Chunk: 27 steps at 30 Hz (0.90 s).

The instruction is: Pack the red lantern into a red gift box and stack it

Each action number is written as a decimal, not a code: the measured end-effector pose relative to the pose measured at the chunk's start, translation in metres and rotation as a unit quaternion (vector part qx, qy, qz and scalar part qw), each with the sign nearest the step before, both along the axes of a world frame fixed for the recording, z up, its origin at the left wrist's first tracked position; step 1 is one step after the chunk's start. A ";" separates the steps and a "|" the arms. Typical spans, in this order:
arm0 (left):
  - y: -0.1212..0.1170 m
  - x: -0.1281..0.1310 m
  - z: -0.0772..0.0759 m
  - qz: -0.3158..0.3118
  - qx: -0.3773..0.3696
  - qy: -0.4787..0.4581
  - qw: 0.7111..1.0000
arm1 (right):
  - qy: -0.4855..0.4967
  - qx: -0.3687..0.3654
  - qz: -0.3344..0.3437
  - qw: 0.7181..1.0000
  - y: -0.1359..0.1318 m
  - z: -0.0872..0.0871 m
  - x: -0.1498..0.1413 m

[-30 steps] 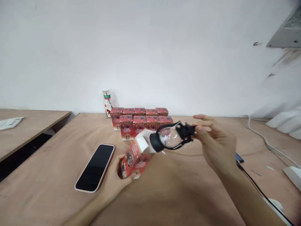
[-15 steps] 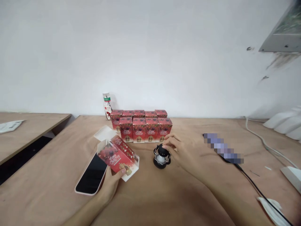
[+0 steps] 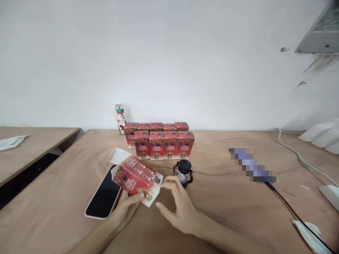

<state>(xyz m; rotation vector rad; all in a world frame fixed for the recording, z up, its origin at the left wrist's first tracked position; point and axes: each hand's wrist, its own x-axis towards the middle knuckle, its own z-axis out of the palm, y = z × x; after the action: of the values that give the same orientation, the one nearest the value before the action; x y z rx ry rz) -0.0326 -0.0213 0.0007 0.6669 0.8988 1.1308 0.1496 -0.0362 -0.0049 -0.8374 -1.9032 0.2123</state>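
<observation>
My left hand (image 3: pixel 129 208) grips a red printed cardboard box (image 3: pixel 137 181), thumb on its front panel. The box lies tilted, its white flap (image 3: pixel 119 155) standing out at the upper left. At the box's lower right end is my right hand (image 3: pixel 180 208), thumb and fingers apart with nothing between them; its fingertips are close to the box edge, and I cannot tell if they touch. Just behind that hand a small black lantern (image 3: pixel 184 167) with a clear middle and wire frame stands upright on the wooden table (image 3: pixel 225 218), its base partly hidden.
Several matching red boxes (image 3: pixel 156 144) stand in two rows toward the wall, with a small bottle (image 3: pixel 120 118) behind them at left. A phone (image 3: pixel 103 194) lies beside my left hand. At right are a blurred-out device (image 3: pixel 251 165) and its black cable (image 3: pixel 291 211).
My right hand has let go of the lantern and moved left and nearer, to the end of the box. The held box has shifted slightly right and turned a little.
</observation>
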 end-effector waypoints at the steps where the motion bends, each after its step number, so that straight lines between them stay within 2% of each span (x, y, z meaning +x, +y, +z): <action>1: -0.001 0.001 0.001 -0.005 0.006 -0.001 1.000 | 0.017 0.004 0.003 1.000 0.002 -0.005 0.001; 5: 0.000 0.003 0.004 0.013 -0.018 -0.014 1.000 | 0.004 0.020 0.024 1.000 0.005 -0.017 0.003; 10: 0.004 0.004 0.006 0.064 -0.056 -0.022 0.996 | -0.032 0.007 0.038 0.999 0.004 -0.017 0.003; 16: 0.000 0.007 0.010 0.034 -0.029 -0.001 0.999 | 0.018 -0.028 0.051 0.998 0.004 -0.011 0.007; 23: -0.001 0.006 0.004 0.026 -0.009 0.018 0.999 | -0.011 0.096 0.105 0.990 0.005 -0.009 0.006; 27: 0.000 0.001 -0.003 0.008 -0.007 0.018 1.000 | -0.027 0.132 0.097 0.986 0.003 -0.008 0.004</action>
<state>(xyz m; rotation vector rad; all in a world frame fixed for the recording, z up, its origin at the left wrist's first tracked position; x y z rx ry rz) -0.0316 -0.0213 -0.0019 0.6720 0.9422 1.1284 0.1532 -0.0334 -0.0127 -0.4858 -2.0114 0.0519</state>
